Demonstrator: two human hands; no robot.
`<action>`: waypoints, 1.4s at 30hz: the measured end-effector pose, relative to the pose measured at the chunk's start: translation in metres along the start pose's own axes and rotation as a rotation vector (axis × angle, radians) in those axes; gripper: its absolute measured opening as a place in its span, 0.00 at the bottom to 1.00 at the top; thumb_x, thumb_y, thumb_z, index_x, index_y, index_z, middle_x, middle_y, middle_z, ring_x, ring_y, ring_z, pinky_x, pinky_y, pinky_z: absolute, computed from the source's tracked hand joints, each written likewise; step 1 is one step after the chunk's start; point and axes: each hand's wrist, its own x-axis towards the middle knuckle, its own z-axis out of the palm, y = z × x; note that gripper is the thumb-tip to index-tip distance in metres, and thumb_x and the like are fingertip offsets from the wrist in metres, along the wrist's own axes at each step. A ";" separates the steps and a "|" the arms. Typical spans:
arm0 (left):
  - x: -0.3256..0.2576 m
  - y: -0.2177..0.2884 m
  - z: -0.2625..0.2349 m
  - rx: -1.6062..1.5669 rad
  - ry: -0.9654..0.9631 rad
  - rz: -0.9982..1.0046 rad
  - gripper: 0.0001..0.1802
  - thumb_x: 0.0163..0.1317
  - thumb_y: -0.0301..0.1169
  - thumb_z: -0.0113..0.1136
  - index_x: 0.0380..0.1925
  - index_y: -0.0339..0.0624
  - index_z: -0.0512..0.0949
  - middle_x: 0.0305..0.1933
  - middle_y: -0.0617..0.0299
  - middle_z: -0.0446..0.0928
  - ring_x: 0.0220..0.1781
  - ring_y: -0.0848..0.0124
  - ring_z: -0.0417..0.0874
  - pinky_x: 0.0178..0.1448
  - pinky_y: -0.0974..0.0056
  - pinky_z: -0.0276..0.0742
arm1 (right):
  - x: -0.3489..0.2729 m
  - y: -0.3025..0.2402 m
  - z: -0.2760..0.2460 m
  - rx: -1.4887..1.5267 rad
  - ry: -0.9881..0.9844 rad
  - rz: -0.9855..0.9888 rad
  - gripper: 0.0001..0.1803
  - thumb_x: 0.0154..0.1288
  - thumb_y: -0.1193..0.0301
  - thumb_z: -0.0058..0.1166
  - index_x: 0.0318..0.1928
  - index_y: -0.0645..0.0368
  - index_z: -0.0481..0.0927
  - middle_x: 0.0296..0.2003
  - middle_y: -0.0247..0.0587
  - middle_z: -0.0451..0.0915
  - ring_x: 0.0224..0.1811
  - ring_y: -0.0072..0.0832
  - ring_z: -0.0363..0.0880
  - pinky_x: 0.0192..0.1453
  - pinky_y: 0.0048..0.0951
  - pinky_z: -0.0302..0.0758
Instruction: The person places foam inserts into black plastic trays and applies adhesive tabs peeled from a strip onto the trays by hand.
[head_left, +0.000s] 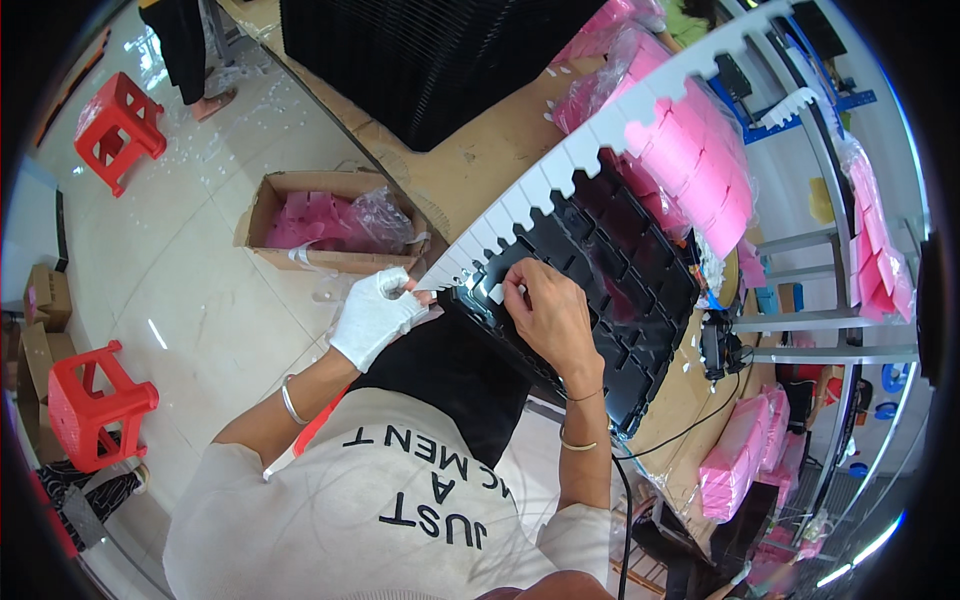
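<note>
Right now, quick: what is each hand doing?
Left hand: gloved, closed on the near end of the white notched strip.
Right hand: bare, fingers pinched on the strip where it meets the black tray.

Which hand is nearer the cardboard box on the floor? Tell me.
Left. The gloved left hand grips the near end of the white notched strip, just beside the cardboard box. The bare right hand rests on the black tray, farther away.

white notched strip | long, slanted (toothed edge) | over black tray
</note>
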 end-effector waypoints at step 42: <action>0.009 0.042 0.045 -0.011 -0.153 0.017 0.10 0.70 0.31 0.69 0.31 0.39 0.79 0.26 0.71 0.74 0.23 0.85 0.68 0.26 0.75 0.62 | -0.015 0.003 0.019 0.074 0.205 -0.023 0.07 0.66 0.78 0.60 0.41 0.66 0.75 0.46 0.46 0.76 0.44 0.48 0.82 0.45 0.45 0.81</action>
